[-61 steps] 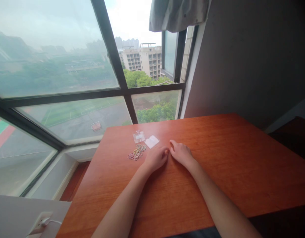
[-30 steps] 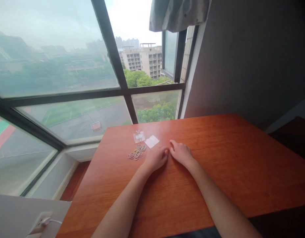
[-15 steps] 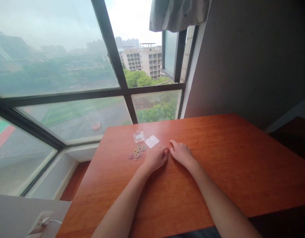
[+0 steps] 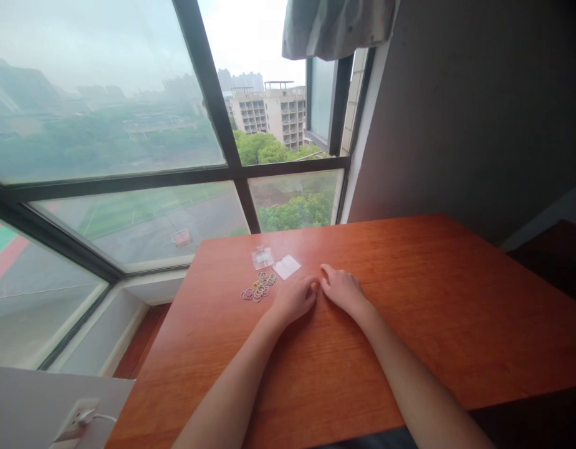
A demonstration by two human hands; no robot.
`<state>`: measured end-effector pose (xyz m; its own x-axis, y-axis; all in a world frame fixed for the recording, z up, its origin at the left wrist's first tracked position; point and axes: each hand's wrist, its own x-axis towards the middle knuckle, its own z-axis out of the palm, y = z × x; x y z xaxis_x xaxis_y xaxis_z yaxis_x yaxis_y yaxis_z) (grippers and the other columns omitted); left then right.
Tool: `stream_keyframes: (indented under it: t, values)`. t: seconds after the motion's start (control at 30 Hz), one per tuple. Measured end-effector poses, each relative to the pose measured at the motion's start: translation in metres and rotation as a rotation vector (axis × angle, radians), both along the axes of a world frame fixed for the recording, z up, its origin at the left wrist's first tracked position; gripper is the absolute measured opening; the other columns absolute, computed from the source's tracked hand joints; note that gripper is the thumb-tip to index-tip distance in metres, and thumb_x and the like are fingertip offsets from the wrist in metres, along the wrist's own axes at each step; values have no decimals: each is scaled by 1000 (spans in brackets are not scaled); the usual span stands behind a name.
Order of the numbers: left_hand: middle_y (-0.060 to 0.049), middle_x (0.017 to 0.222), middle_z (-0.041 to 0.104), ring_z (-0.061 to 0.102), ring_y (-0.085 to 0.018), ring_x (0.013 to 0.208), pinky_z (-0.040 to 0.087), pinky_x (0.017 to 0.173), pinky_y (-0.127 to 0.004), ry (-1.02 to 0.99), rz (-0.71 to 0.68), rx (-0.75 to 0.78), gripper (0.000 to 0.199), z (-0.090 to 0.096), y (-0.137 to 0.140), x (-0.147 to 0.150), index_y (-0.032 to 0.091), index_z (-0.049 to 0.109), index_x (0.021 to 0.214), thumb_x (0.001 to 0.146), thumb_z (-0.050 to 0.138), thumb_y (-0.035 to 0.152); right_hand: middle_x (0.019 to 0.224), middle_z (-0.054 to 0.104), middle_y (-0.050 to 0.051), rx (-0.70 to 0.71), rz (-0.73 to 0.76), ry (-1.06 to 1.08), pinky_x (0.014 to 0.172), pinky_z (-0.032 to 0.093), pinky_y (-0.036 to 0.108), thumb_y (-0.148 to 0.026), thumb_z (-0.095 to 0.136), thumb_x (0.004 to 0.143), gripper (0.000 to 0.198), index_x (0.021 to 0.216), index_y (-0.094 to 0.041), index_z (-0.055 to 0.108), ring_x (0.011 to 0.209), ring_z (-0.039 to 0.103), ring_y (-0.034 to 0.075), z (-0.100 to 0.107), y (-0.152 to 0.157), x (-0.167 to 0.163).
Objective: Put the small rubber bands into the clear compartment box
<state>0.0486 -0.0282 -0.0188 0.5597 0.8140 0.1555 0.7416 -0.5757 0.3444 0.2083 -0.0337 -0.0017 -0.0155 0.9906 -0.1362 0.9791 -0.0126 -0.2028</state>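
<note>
My left hand point(image 4: 295, 298) rests on the wooden table point(image 4: 419, 299), fingers loosely bent and apart, holding nothing that I can see. Just to its right lies my right hand point(image 4: 343, 290), also loosely open, its fingertips close to those of the left. Left of my left hand is a loose pile of small rings point(image 4: 259, 287), like hair ties, in pink, yellow and pale green-grey. Behind the pile sits a small clear plastic box point(image 4: 262, 258). A flat white square piece point(image 4: 287, 267) lies beside the box, just beyond my left hand.
The table's far edge runs along a large window point(image 4: 241, 168) with dark frames. A grey curtain point(image 4: 337, 28) hangs above, near an open pane. Low on the left wall is a socket with a plug point(image 4: 85, 418). A dark wall point(image 4: 456, 112) stands to the right.
</note>
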Motion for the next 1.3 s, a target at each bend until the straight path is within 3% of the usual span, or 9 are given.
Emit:
stream_keyframes:
  t: [1.3]
  values:
    - [-5, 83, 66, 58, -17, 76, 41, 69, -26, 3, -7, -27, 21, 2, 0, -1, 20, 63, 85, 89, 42, 24, 102, 69, 11, 30, 11, -3, 76, 44, 33, -33, 40, 92, 38, 128, -28, 50, 94, 65, 26, -5, 1, 2]
